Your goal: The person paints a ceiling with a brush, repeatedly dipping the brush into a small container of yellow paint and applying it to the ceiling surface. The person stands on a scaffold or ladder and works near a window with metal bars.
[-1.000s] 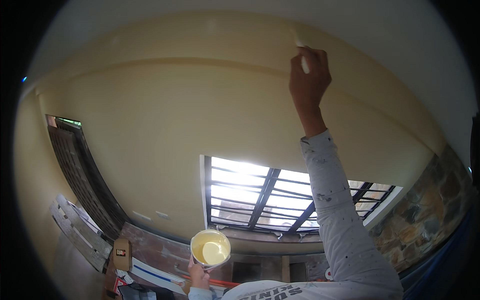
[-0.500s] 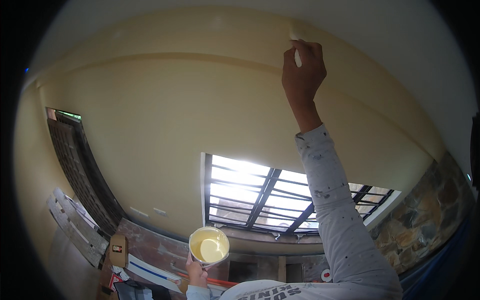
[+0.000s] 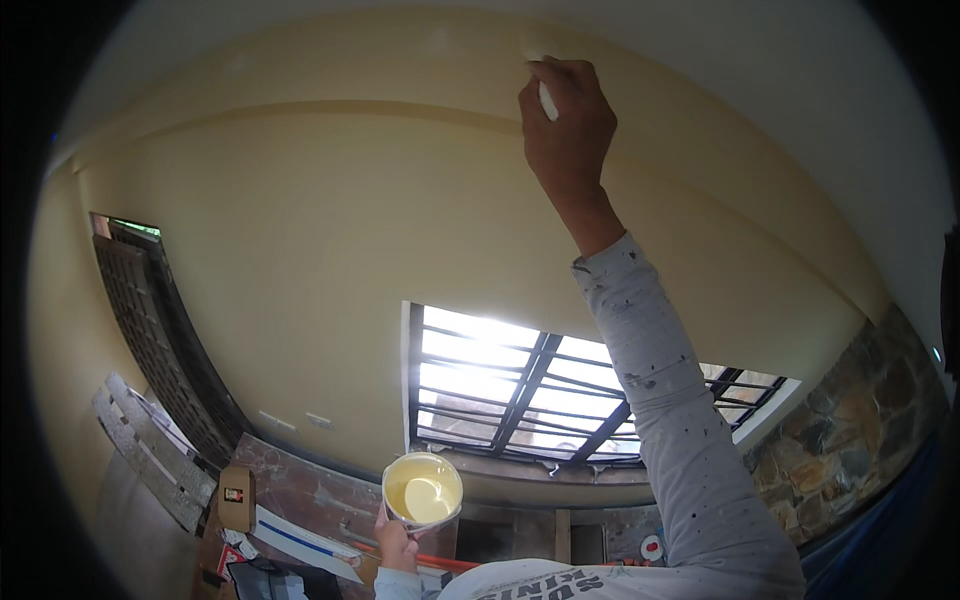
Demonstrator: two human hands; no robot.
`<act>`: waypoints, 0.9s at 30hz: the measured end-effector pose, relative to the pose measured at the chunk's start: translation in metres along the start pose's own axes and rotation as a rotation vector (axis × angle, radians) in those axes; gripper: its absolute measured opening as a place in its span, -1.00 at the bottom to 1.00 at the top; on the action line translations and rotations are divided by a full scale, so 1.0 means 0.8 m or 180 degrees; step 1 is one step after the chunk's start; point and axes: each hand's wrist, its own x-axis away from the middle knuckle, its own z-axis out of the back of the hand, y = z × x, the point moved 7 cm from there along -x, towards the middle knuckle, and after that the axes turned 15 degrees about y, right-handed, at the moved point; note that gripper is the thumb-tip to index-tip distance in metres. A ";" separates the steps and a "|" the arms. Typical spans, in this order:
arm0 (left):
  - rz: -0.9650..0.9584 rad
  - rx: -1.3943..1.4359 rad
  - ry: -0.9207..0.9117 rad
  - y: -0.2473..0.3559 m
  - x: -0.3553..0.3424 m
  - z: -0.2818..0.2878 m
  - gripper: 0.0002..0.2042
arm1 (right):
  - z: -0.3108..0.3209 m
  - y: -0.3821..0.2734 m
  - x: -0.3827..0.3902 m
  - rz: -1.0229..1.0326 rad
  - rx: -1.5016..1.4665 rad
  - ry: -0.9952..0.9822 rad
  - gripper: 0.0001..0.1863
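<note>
Head view: round tub (image 3: pixel 397 482) holds pale-yellow paint (image 3: pixel 427 497).

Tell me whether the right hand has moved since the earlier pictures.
Yes. The right hand has moved to the left, judged against the barred window, which stays nearly in place in the view.

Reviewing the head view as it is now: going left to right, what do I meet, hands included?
Grey slatted board → brown cardboard box → tub of yellow paint with the left hand holding it → right hand gripping a white handle → stone-clad wall.
</note>
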 end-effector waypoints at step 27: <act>-0.0048 -0.0213 0.0002 -0.005 0.013 -0.001 -0.14 | 0.009 0.036 -0.008 -0.0243 0.0786 -0.0060 -0.88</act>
